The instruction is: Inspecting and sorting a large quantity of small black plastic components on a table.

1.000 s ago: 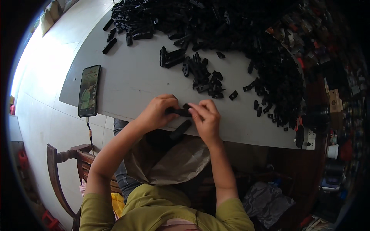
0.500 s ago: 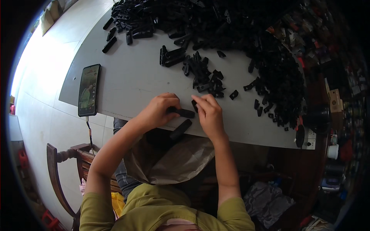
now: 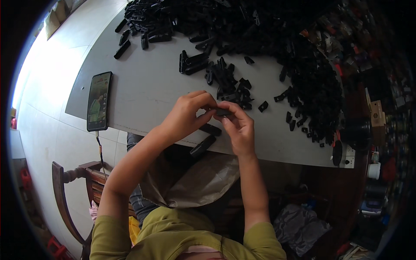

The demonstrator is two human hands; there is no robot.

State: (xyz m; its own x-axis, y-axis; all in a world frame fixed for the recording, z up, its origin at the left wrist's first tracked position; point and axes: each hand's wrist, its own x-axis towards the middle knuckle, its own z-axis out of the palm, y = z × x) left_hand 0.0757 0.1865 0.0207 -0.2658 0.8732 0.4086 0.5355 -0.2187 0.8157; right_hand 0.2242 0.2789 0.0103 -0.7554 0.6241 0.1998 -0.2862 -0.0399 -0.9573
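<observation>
My left hand (image 3: 190, 113) and my right hand (image 3: 239, 126) meet above the table's near edge, fingertips pinched together. Between them is a small black plastic piece (image 3: 222, 112), mostly covered by fingers; whether it is one part or two joined I cannot tell. Just below the left fingers, a long black plastic piece (image 3: 211, 129) lies on the tabletop. A second long black piece (image 3: 202, 146) rests at the table's edge, over the mouth of a brown bag (image 3: 203, 182) that hangs open below my wrists.
Long black pieces (image 3: 156, 19) heap along the far side of the grey table (image 3: 138, 93); small black parts (image 3: 312, 86) pile at the right. A loose cluster (image 3: 225, 80) lies beyond my hands. A phone (image 3: 99, 102) with a cable stands at the left edge, near a wooden chair (image 3: 65, 195).
My left hand has moved up and right to meet the right hand, leaving the long piece on the table. The small piece is now between both hands' fingertips.
</observation>
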